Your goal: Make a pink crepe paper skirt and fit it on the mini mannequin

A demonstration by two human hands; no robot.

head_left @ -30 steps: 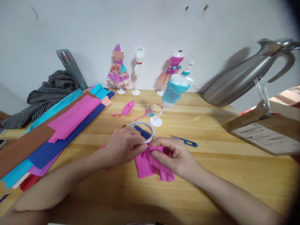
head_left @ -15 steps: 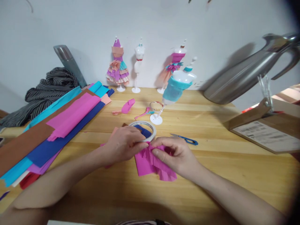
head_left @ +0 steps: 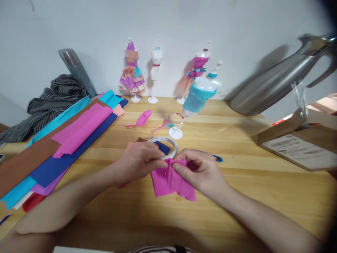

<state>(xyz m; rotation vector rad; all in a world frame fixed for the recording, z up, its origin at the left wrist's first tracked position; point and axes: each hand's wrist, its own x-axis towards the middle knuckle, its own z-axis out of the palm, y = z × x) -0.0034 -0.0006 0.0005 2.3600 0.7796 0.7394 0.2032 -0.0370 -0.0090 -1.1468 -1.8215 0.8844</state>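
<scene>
A pleated piece of magenta crepe paper (head_left: 171, 183) lies on the wooden table (head_left: 237, 189) near its middle. My left hand (head_left: 138, 161) pinches the paper's gathered top edge from the left. My right hand (head_left: 201, 172) pinches the same edge from the right, fingers closed on the folds. Just behind both hands sits a white tape roll (head_left: 164, 146) with a blue scrap inside it. Blue-handled scissors (head_left: 217, 158) peek out behind my right hand.
Long crepe paper sheets (head_left: 65, 140) in several colours fan across the left. Small mannequins in paper dresses (head_left: 131, 75) line the wall, one in turquoise (head_left: 196, 98) stands closer. A steel jug (head_left: 276, 84), a cardboard box (head_left: 297, 147), a striped cloth (head_left: 52, 100).
My right hand has slid left along the top edge, gathering the magenta paper tighter; it now covers most of the scissors. The left hand stays put.
</scene>
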